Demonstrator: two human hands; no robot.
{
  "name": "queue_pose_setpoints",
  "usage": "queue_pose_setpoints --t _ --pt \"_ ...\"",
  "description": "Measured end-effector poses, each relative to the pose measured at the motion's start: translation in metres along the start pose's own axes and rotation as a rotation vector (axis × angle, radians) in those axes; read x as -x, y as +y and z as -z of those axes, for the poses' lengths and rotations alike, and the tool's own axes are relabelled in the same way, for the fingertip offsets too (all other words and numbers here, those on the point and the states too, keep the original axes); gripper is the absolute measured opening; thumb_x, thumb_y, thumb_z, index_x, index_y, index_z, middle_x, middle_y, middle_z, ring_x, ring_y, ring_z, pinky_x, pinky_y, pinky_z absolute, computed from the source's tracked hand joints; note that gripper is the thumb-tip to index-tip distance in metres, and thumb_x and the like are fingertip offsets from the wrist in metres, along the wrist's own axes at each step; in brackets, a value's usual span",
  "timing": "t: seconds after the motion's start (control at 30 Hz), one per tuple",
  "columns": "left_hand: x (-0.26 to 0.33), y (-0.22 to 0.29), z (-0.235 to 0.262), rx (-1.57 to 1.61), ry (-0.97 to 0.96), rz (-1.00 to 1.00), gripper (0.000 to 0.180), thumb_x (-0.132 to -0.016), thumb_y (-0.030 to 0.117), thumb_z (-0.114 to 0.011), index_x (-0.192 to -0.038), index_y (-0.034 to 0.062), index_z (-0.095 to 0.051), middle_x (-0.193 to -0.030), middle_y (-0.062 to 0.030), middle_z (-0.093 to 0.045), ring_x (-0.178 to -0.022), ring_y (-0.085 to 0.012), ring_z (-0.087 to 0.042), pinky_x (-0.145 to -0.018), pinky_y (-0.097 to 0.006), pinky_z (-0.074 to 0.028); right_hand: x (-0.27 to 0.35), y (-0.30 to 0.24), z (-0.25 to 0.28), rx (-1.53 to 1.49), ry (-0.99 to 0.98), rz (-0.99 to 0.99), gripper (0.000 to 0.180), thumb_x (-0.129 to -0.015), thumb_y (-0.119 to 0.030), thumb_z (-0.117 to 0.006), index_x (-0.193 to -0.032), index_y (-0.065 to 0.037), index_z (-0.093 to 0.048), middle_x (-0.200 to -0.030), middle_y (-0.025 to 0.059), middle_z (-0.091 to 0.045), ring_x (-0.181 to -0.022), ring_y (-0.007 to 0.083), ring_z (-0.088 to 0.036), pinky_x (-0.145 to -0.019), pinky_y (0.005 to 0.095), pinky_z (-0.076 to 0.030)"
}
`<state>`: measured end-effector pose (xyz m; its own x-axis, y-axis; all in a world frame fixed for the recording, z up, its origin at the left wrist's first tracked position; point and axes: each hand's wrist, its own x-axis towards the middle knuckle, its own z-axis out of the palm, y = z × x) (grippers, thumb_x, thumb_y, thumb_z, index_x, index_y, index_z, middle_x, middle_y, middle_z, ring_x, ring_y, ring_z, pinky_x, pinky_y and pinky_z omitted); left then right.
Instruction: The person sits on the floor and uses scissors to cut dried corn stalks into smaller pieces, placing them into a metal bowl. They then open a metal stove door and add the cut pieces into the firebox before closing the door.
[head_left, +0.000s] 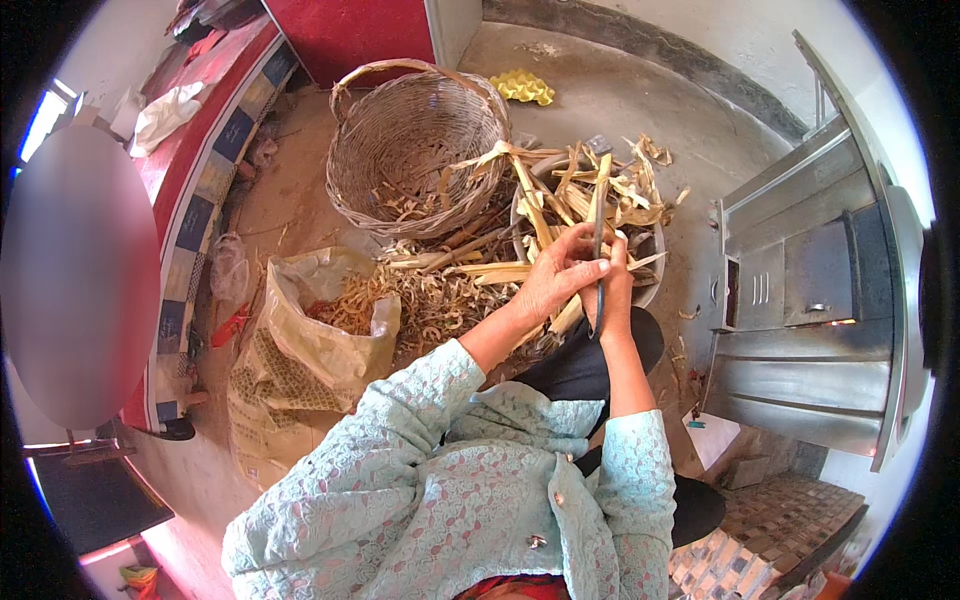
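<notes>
My left hand [565, 265] and my right hand [617, 285] are close together over a round basin [655, 275] heaped with dry corn stalks and husks [570, 195]. Closed fingers of my left hand meet the lower end of a pale dry corn stalk [601, 190], which points away from me. A thin dark metal tool [598, 225], long and slightly curved, runs between my hands; my right hand is closed on it. Its exact kind does not show. My left thumb lies against the tool. The fingers partly hide where the stalk and tool meet.
A wicker basket [345, 185] with husk scraps in it stands beyond, to the left. Nearer is an open woven sack [290, 350] of shavings. Husk litter [430, 300] covers the floor between. A metal stove [800, 290] stands right, a red-topped counter [215, 90] left.
</notes>
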<state>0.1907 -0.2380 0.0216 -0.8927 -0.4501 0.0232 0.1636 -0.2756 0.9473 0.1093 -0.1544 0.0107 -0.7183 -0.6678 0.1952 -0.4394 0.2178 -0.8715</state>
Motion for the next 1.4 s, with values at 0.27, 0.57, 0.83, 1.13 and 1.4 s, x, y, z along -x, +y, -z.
queue_pose_setpoints --t 0.27,0.57,0.83,1.13,1.4 --pt "-0.008 -0.004 0.002 -0.013 0.102 -0.09 0.026 -0.085 0.013 -0.054 -0.109 0.0018 -0.055 -0.091 -0.0019 -0.058 -0.083 -0.0099 -0.053 -0.074 -0.025 -0.044 -0.007 0.046 -0.016 -0.779 -0.149 -0.324 0.045 -0.093 -0.037 -0.045 -0.127 -0.009 -0.04 -0.113 0.0117 -0.054 -0.102 0.0216 -0.053 -0.089 0.0327 -0.043" --pt "-0.018 -0.004 -0.007 0.286 0.142 -0.096 0.026 -0.087 0.013 -0.058 -0.11 -0.0004 -0.053 -0.088 -0.0063 -0.063 -0.083 -0.0123 -0.059 -0.081 -0.027 -0.043 0.02 -0.008 0.038 -0.542 -0.303 -0.215 0.074 -0.077 0.004 -0.064 -0.138 -0.011 -0.025 -0.114 0.0089 -0.052 -0.104 0.0149 -0.051 -0.087 0.028 -0.042" --pt "-0.018 0.015 -0.053 0.267 -0.071 -0.09 0.028 -0.089 0.01 -0.057 -0.115 -0.0003 -0.051 -0.091 -0.0056 -0.062 -0.088 -0.0123 -0.058 -0.083 -0.026 -0.044 0.062 -0.014 0.078 -0.301 -0.048 -0.181 0.055 -0.081 -0.002 -0.064 -0.129 -0.005 -0.038 -0.098 0.0053 -0.059 -0.087 0.0109 -0.057 -0.076 0.025 -0.046" --pt "-0.025 0.026 -0.15 0.01 -0.38 -0.068 0.027 -0.089 0.009 -0.057 -0.113 -0.002 -0.053 -0.093 -0.0037 -0.062 -0.09 -0.0091 -0.055 -0.078 -0.023 -0.043 0.098 0.013 0.122 -0.465 0.116 -0.168 0.027 -0.08 -0.003 -0.065 -0.105 0.001 -0.056 -0.085 0.0028 -0.06 -0.082 0.0102 -0.056 -0.074 0.0259 -0.046" --pt "-0.047 -0.057 -0.242 -0.696 -0.851 -0.084 0.044 -0.083 0.017 -0.062 -0.12 -0.0017 -0.048 -0.106 -0.0184 -0.062 -0.098 -0.0309 -0.061 -0.083 -0.036 -0.046 0.172 0.104 0.145 -0.658 0.592 -0.447 0.027 -0.078 -0.017 -0.071 -0.095 0.001 -0.06 -0.077 0.0009 -0.058 -0.067 0.0092 -0.052 -0.06 0.0243 -0.043"
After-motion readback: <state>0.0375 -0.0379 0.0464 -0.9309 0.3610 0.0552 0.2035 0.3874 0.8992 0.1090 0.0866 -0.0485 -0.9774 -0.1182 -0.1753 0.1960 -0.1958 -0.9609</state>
